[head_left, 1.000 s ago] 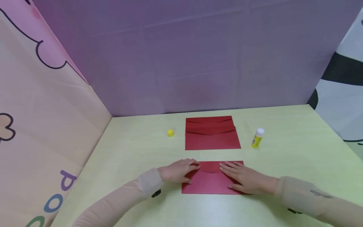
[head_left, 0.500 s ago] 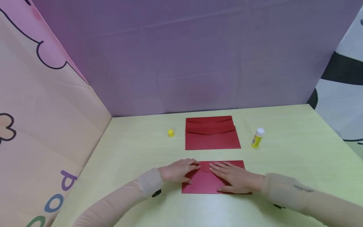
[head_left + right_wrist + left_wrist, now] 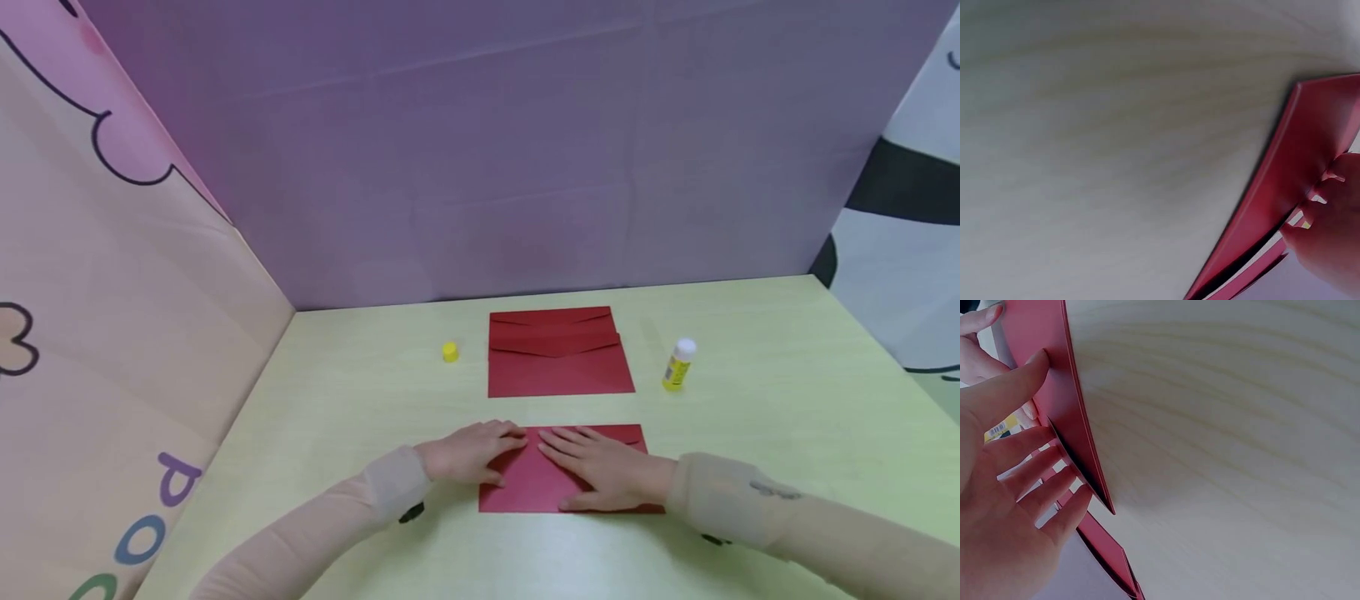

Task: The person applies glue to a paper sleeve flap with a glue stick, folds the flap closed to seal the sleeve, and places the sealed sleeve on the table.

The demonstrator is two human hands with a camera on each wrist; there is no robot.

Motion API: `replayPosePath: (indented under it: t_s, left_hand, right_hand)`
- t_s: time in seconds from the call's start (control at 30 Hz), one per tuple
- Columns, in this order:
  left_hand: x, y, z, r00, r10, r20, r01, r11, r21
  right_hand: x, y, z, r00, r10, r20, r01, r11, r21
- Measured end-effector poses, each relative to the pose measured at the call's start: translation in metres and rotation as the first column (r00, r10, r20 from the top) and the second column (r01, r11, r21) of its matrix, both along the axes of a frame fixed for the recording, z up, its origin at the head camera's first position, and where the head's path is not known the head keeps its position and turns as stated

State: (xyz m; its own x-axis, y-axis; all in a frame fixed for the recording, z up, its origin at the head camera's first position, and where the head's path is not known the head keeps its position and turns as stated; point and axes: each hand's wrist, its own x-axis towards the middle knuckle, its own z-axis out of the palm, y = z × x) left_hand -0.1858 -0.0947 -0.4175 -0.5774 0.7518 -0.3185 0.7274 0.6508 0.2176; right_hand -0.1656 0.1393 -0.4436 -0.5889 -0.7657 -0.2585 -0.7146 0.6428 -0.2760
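Observation:
A red envelope (image 3: pixel 525 492) lies flat on the table with its flap folded down. On its left end rests my left hand (image 3: pixel 472 452), fingertips along the top edge and thumb (image 3: pixel 1030 378) on the paper in the left wrist view. My right hand (image 3: pixel 600 468) lies spread over the flap at the middle and right, fingers extended and pressing on the paper. It covers most of the flap's point. In the right wrist view, the envelope (image 3: pixel 1285 162) shows a dark slit along its flap side, where my right fingers (image 3: pixel 1310 212) reach over.
Behind it lie red envelopes (image 3: pixel 558 379), one overlapping another, flaps folded. A yellow cap (image 3: pixel 450 352) stands to their left. To their right is a glue stick (image 3: pixel 678 364) with a white end. A purple backdrop (image 3: pixel 480 167) rises at the table's far edge.
My right hand has slid left along the flap, from the envelope's right side towards its middle. The left hand has stayed in place, as has the envelope.

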Motion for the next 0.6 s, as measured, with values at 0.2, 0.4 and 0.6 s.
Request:
replayPosePath:
  t_s: [0.2,0.4,0.6]
  left_hand:
    - [0.001,-0.001,-0.001,1.0,0.005,0.012,-0.005,1.0,-0.003]
    - [0.002,-0.001,0.001,1.0,-0.011,0.021,0.011,1.0,-0.005]
    - [0.002,-0.002,0.002,1.0,-0.025,0.017,0.025,1.0,0.001]
  right_hand:
    - [0.001,0.0,0.001,1.0,0.003,-0.009,-0.002,1.0,0.025]
    - [0.002,0.006,-0.003,1.0,0.019,-0.018,-0.019,1.0,-0.002]
    - [0.006,0.017,-0.001,1.0,0.005,0.001,-0.005,1.0,-0.023]
